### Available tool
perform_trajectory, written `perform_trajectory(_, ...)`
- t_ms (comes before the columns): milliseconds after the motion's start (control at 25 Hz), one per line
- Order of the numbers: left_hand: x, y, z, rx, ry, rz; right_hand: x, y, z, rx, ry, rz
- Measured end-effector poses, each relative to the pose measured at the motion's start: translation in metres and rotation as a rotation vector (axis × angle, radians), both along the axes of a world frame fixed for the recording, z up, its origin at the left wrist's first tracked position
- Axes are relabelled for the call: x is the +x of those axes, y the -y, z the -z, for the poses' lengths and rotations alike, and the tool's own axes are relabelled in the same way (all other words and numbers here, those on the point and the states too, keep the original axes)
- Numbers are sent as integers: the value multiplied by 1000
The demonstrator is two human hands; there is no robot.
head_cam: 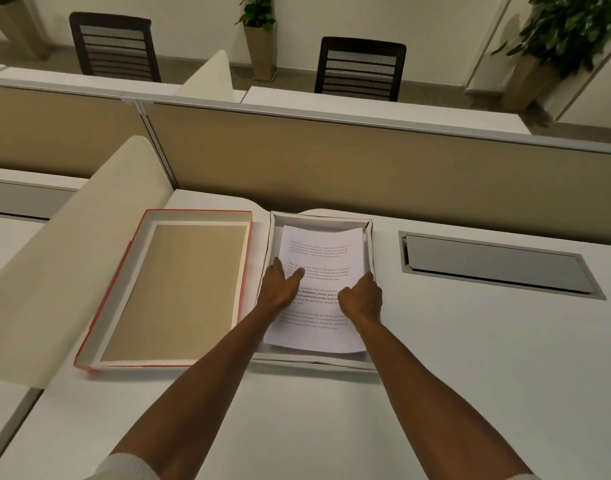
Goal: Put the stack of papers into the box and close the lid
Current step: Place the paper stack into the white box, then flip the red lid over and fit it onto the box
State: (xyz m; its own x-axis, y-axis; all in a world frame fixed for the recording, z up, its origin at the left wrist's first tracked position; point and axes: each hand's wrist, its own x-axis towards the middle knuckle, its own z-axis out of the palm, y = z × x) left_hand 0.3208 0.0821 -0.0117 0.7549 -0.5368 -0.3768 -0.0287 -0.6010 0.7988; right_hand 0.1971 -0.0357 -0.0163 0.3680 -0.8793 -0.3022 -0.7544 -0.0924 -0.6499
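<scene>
From the head camera, the stack of papers [319,271] was thin, white and printed with small text. It lay inside the shallow white box [370,251], with its far edge curling up a little. The left hand [280,289] pinched the left edge of the papers, thumb flat on top. The right hand [363,299] was curled over the right edge, right against the box wall. The lid [131,292], red outside with a tan card inside, lay open side up just beside the box. The smooth white desk [470,375] had lots of bare room.
</scene>
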Motion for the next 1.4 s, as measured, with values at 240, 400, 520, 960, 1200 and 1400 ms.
perform_trajectory(240, -8, -7, 18, 55, 169, 109, 1, -10, 9, -142, -68, -32)
perform_trajectory(400, -6, -12, 25, 93, 234, 174, 4, -13, 15, -238, -126, -85)
perform_trajectory(520, -9, -9, 25, 107, 261, 206, 0, -15, 24, -319, -264, -187)
perform_trajectory(960, -23, -12, 19, 40, 308, 116, -20, -23, 27, -542, -270, -407)
perform_trajectory(1200, -22, -65, -14, -338, 430, -291, -24, -50, 7, -555, 211, -359)
perform_trajectory(1400, 38, -157, -18, -44, 633, -346, -2, -115, -10, -547, 303, -589)
